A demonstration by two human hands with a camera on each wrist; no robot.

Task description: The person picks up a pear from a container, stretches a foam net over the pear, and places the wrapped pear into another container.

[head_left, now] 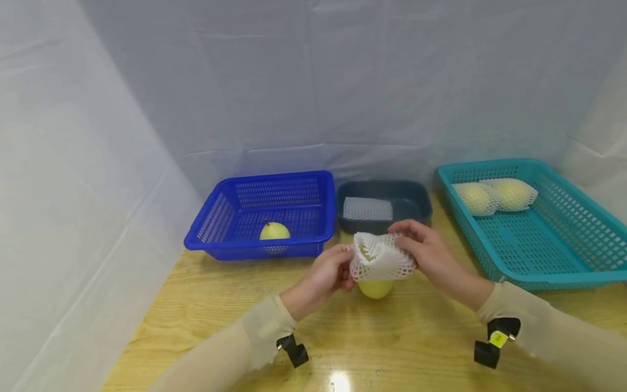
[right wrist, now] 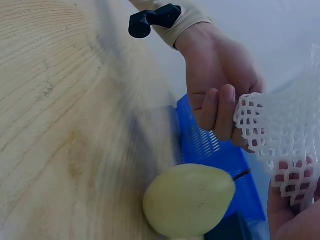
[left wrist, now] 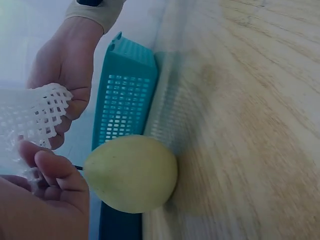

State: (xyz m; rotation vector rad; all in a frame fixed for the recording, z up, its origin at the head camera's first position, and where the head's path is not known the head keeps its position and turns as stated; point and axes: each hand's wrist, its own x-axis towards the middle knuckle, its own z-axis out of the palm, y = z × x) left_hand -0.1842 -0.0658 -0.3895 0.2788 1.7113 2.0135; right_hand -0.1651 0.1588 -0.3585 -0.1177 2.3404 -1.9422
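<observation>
Both hands hold a white foam fruit net point(head_left: 384, 261) above a yellow-green pear point(head_left: 375, 289) that stands on the table. My left hand point(head_left: 329, 275) pinches the net's left edge, and my right hand point(head_left: 428, 253) grips its right side. From the wrist views, the pear point(left wrist: 132, 173) stands upright with its dark stem toward the net point(right wrist: 280, 130). A gap shows between the net's mesh rim and the pear. Part of the right fingers is hidden behind the mesh.
A blue basket point(head_left: 323, 218) at the back left holds one bare pear point(head_left: 275, 231). Beside it, a dark bin point(head_left: 411, 207) contains flat foam nets point(head_left: 367, 208). The teal basket point(head_left: 534, 247) on the right has two netted pears point(head_left: 511, 194). White sheeting point(head_left: 313, 81) lines the back and sides.
</observation>
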